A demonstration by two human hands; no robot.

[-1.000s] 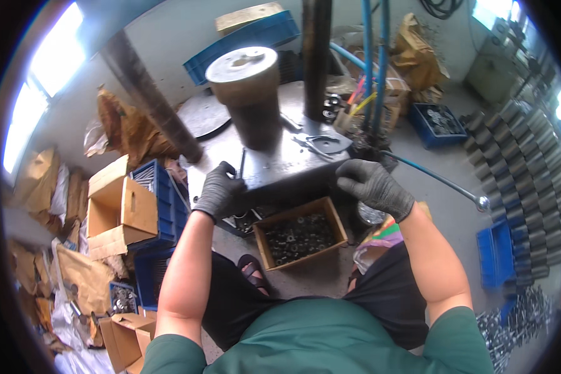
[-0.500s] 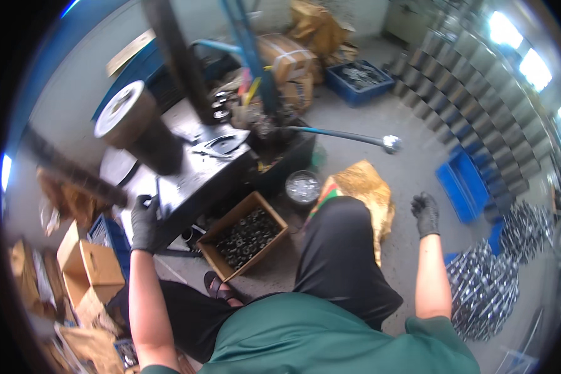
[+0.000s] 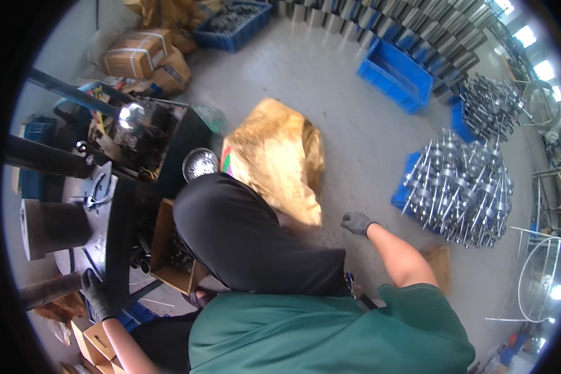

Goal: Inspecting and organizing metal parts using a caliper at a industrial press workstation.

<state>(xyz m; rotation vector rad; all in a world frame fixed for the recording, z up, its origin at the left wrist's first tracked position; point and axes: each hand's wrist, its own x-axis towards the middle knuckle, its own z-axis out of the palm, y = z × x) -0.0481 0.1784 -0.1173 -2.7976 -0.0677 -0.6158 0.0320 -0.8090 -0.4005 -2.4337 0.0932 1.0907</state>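
Observation:
My left hand (image 3: 96, 296), in a dark grey glove, rests at the edge of the steel machine table (image 3: 115, 237), its fingers stretched along it beside a thin dark rod (image 3: 94, 262). A thick dark metal cylinder (image 3: 56, 228) stands on that table close by. My right hand (image 3: 357, 224), gloved too, hangs over the floor with its fingers loosely bent and nothing seen in it. It is nearest to a crumpled yellow-brown sack or paper cover (image 3: 280, 156), apart from it. A blue crate (image 3: 400, 198) heaped with shiny metal shaft parts (image 3: 458, 187) stands farther right.
A cardboard box (image 3: 166, 274) of small dark metal parts and a round bowl (image 3: 201, 164) of shiny pieces stand by my leg. An open blue crate (image 3: 396, 75) lies before stacked metal cylinders (image 3: 380, 25). A ball-ended lever (image 3: 131, 115) sticks out from the machine.
My view has swung to the right, so the machine now lies farther left. My right hand has come inward, toward the yellow-brown cover. The left hand stays at the table edge.

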